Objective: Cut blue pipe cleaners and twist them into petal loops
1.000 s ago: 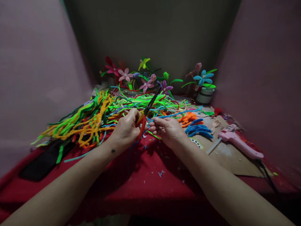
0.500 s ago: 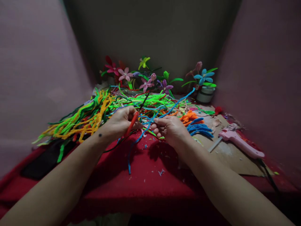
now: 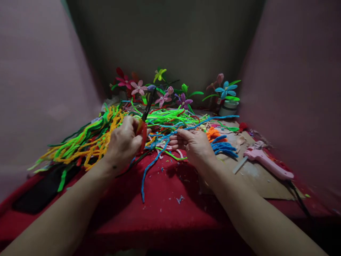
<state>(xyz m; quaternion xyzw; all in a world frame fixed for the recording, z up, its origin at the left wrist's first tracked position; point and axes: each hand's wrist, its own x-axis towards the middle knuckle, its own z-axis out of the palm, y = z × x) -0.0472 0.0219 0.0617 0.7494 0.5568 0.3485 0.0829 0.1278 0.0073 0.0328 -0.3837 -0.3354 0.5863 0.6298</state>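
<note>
Behind both hands lies a heap of pipe cleaners [image 3: 167,116], spreading left past the left hand [image 3: 123,140]; flowers [image 3: 163,100] stand behind the heap; a jar [image 3: 228,108] stands behind and right of the right hand [image 3: 194,145]; scissors [image 3: 146,113] sit in the left hand, a strand [image 3: 150,165] in the right; right of the right hand, a glue gun [image 3: 269,164] lies on cardboard [image 3: 257,183]; scraps [image 3: 180,199] lie on the tablecloth [image 3: 165,217] before the hands.

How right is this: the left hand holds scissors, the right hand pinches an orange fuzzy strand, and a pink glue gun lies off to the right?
Not quite: the right hand pinches a blue fuzzy strand, not an orange one, as the head view shows. The left hand does hold scissors, and the pink glue gun does lie off to the right.
</note>
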